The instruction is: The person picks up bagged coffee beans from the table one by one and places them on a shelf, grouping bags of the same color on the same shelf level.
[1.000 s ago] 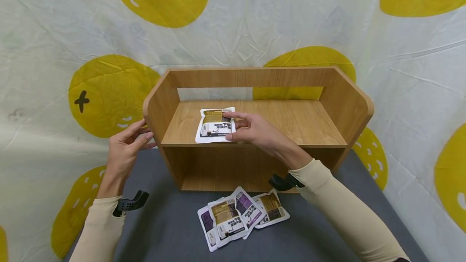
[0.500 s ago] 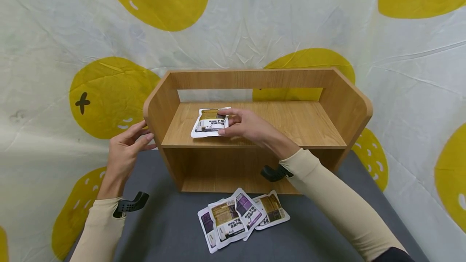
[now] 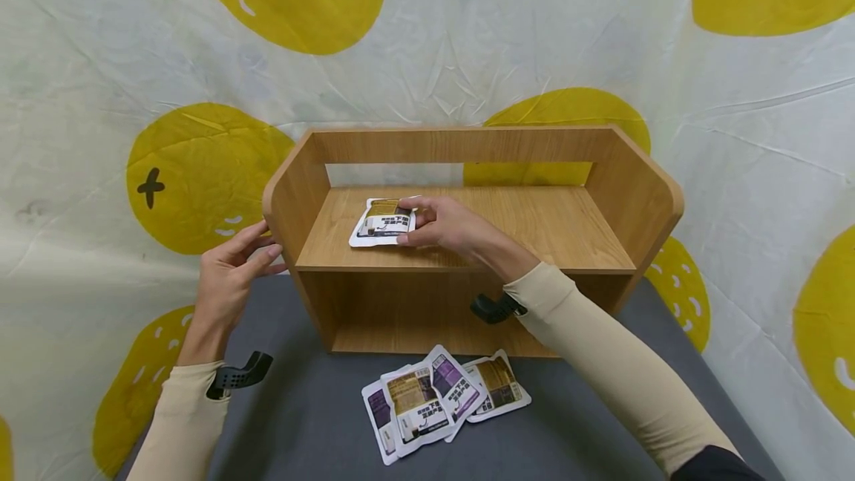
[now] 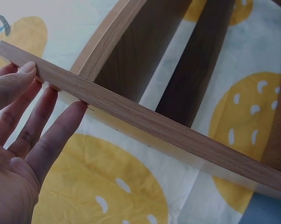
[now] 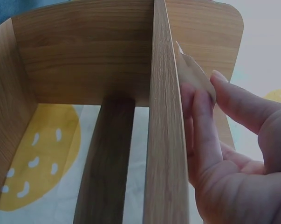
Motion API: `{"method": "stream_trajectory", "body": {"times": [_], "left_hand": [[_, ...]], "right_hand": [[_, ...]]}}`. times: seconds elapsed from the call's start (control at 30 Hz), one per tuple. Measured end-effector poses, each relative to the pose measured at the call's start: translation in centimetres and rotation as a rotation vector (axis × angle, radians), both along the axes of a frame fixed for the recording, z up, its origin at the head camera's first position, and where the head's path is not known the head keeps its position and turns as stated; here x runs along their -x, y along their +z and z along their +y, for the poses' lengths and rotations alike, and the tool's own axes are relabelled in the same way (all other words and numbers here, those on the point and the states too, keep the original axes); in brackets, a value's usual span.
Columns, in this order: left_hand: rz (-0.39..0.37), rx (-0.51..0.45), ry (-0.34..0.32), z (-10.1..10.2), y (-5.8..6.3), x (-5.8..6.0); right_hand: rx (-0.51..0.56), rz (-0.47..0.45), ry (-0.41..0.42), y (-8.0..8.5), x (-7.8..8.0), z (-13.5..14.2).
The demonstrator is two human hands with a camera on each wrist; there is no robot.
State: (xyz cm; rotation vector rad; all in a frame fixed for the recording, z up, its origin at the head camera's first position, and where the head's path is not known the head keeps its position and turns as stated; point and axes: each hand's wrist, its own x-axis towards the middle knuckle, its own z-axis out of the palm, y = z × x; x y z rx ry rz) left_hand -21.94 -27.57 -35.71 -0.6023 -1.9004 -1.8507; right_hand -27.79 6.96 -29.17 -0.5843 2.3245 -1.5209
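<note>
My right hand pinches the right side of a white pouch with a gold-brown top and dark print. The pouch lies over the left part of the upper board of a wooden two-tier shelf. In the right wrist view, thumb and fingers hold the pouch between them, just past the board's front edge. My left hand touches the shelf's left side panel. Seen from the left wrist, its extended fingers rest at the panel's outer face and the thumb lies on its edge.
Several overlapping pouches, gold-brown and purple, lie on the grey tabletop before the shelf. The lower compartment is open at the front. Behind stands a pale cloth backdrop with yellow shapes.
My right hand has moved slightly left and farther back over the upper board, carrying the pouch away from the front edge. The left hand and the pouches on the table have stayed in place.
</note>
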Motion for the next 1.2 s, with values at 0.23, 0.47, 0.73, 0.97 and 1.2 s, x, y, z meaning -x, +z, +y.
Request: {"method": "stream_trajectory", "body": {"times": [0.23,0.47,0.73,0.97,1.2], "left_hand": [[0.005,-0.003,-0.004,0.0,-0.1,0.0],[-0.002,-0.001,-0.004,0.0,0.0,0.0],[-0.002,-0.01,-0.012,-0.1,0.0,0.1],[-0.003,0.004,-0.008,-0.1,0.1,0.1],[-0.004,0.011,0.001,0.0,0.1,0.1]], "right_hand": [[-0.051,0.003,-0.03,0.3,0.2,-0.5],[-0.059,0.003,-0.029,0.6,0.6,-1.0],[0.011,-0.064,-0.006,0.6,1.1,-1.7],[-0.018,-0.004,-0.013,0.5,1.4,-2.1],[-0.097,0.045,-0.019,0.6,1.6,-1.7]]}}
